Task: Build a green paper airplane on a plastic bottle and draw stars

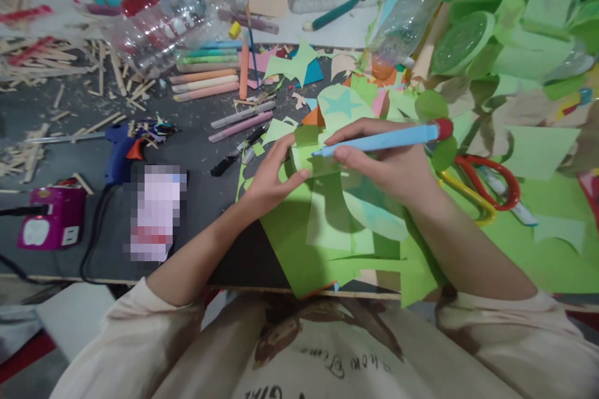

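Note:
My right hand grips a light blue pen with a red cap, its tip touching a small green paper piece. My left hand pinches the left edge of that same piece, thumb and fingers pressed on it. Beneath both hands lie larger green paper sheets and pale green cut-outs on the dark table.
Red and yellow scissors lie right of my hand. A blue glue gun, a pink box, wooden sticks, coloured markers, clear plastic bottles and green paper scraps crowd the table.

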The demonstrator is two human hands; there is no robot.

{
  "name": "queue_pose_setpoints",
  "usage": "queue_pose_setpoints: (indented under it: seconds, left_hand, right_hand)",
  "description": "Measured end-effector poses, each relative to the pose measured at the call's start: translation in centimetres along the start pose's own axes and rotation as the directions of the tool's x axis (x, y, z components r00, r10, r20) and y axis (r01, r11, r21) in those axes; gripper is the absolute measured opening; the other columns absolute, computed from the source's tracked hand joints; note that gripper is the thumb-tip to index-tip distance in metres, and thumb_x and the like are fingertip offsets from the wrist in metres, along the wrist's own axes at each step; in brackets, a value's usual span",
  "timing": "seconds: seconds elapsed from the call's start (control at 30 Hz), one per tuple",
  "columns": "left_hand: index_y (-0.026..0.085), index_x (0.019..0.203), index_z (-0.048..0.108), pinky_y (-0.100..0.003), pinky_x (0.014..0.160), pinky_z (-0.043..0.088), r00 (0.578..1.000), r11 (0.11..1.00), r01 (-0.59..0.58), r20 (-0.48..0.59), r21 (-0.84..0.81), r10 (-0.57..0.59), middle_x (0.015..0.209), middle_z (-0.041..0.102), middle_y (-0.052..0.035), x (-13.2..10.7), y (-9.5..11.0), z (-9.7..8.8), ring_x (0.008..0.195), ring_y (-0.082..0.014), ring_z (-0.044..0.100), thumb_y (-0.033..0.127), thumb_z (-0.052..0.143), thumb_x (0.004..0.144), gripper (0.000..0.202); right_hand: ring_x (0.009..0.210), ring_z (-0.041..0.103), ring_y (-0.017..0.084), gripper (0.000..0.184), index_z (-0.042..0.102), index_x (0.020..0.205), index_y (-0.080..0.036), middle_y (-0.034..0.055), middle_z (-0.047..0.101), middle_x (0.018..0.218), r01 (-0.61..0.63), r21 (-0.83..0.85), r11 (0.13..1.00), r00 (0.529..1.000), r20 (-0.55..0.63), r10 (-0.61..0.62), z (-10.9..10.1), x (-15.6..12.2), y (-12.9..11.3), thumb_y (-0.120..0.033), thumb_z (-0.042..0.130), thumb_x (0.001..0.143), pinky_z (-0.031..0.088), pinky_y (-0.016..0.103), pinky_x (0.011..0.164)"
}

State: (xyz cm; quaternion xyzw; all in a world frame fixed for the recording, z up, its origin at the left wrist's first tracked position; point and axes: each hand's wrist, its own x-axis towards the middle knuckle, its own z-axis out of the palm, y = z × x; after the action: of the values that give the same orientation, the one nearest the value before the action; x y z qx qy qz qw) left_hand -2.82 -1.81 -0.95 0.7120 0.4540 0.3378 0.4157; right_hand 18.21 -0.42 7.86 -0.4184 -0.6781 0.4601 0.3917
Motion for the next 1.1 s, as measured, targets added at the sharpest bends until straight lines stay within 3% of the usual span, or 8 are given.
queue_pose_setpoints:
  seconds: [0.1,0.2,0.37,0.8,1.1]
  left_hand:
    - [0.020,0.133,0.047,-0.043,0.114,0.045,0.998,0.998,0.006,-0.061,-0.056,-0.010,0.144,0.055,-0.0154,0.0,0.0,-0.2,0.134,-0.0289,0.055,0.053,0.056,0.090,0.055]
    - [0.020,0.132,0.047,-0.041,0.111,0.048,0.996,0.994,0.015,-0.088,-0.109,-0.025,0.140,0.059,-0.0148,0.0,-0.1,-0.2,0.130,-0.0279,0.059,0.059,0.058,0.088,0.059]
    - [0.021,0.132,0.047,-0.040,0.113,0.047,0.997,0.994,0.024,-0.072,-0.109,-0.032,0.142,0.057,-0.0144,0.2,-0.2,-0.2,0.131,-0.0282,0.058,0.064,0.060,0.085,0.066]
    - [0.020,0.129,0.049,-0.040,0.113,0.048,0.997,0.990,0.054,-0.054,-0.132,-0.062,0.140,0.059,-0.0123,0.3,0.2,-0.3,0.131,-0.0290,0.058,0.042,0.064,0.080,0.056]
    - [0.020,0.132,0.049,-0.039,0.113,0.047,0.997,0.992,0.061,-0.049,-0.114,-0.067,0.141,0.057,-0.0121,0.2,0.1,-0.4,0.132,-0.0283,0.057,0.050,0.066,0.082,0.060]
  right_hand:
    - [0.066,0.066,0.016,0.004,0.071,0.079,-0.024,0.0007,0.073,0.076,0.025,-0.017,1.000,0.997,-0.075,-0.027,0.2,0.0,-0.1,-0.026,0.074,0.081,0.054,0.031,0.062]
    - [0.066,0.066,0.017,0.006,0.070,0.077,-0.024,0.0011,0.073,0.076,0.012,-0.024,1.000,0.997,-0.072,-0.014,0.5,0.0,-0.1,-0.026,0.074,0.081,0.054,0.031,0.059]
    - [0.070,0.067,0.017,0.006,0.070,0.077,-0.026,0.0004,0.074,0.078,-0.016,-0.040,0.999,0.999,-0.032,0.015,1.0,0.2,0.3,-0.025,0.073,0.082,0.054,0.030,0.061]
    - [0.065,0.064,0.015,0.004,0.072,0.078,-0.025,0.0002,0.074,0.076,-0.073,-0.040,0.997,0.997,-0.043,0.071,1.4,0.0,0.7,-0.026,0.074,0.082,0.053,0.028,0.057]
    - [0.064,0.063,0.015,0.005,0.073,0.079,-0.025,0.0002,0.074,0.074,-0.099,-0.058,0.993,0.995,-0.032,0.097,1.4,0.0,0.7,-0.029,0.074,0.082,0.051,0.028,0.055]
